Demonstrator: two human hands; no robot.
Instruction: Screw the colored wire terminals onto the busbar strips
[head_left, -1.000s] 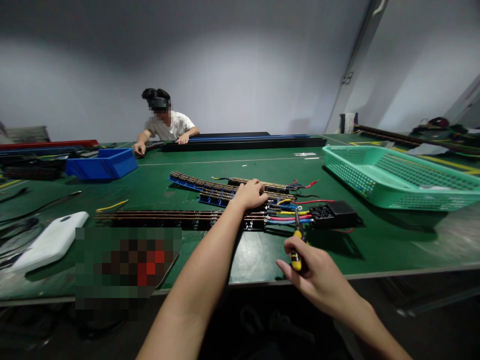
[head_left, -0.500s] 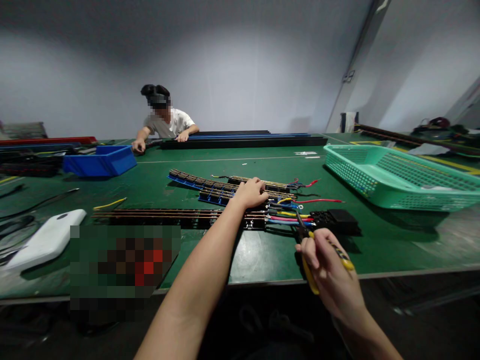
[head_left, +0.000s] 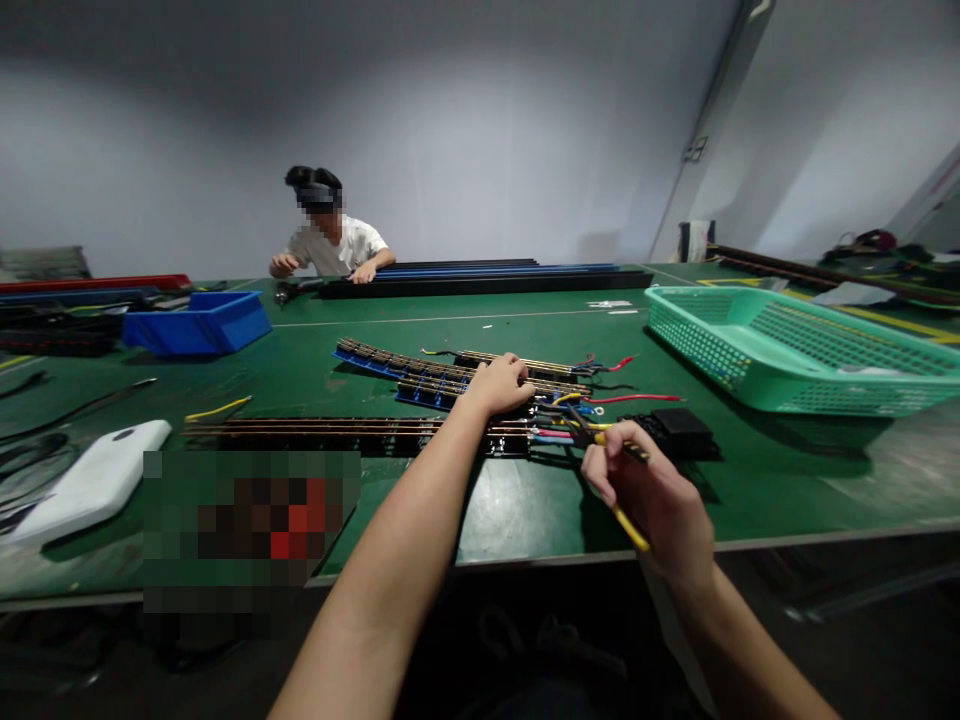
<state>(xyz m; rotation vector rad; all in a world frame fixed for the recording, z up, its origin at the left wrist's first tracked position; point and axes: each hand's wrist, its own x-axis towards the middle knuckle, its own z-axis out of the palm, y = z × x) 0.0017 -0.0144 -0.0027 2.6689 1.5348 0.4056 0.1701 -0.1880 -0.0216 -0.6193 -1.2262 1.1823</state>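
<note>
My left hand (head_left: pixel 499 386) lies over a blue-based strip with copper rods (head_left: pixel 433 390), its fingers bent down around the right part. What the fingertips touch is hidden. My right hand (head_left: pixel 660 490) is closed around pliers (head_left: pixel 631 530) with yellow and black handles. Their dark jaws point up and left, at the coloured wires (head_left: pixel 555 437) on the right of a long black strip with copper rods (head_left: pixel 352 430). Whether the jaws grip a wire cannot be made out. A red wire (head_left: pixel 637 399) with bare surroundings runs right, just beyond the pliers.
A green mesh basket (head_left: pixel 810 395) stands at right, a blue bin (head_left: pixel 214 335) at left. A white power bank-like block (head_left: pixel 101 480) lies near the left front edge. Across the green table (head_left: pixel 465 325), another person (head_left: pixel 341 245) sits behind long dark bars (head_left: pixel 487 286).
My right hand has moved the pliers slightly up and left, bringing the jaws lower over the wires. My left hand stays put. The person opposite has lifted one hand.
</note>
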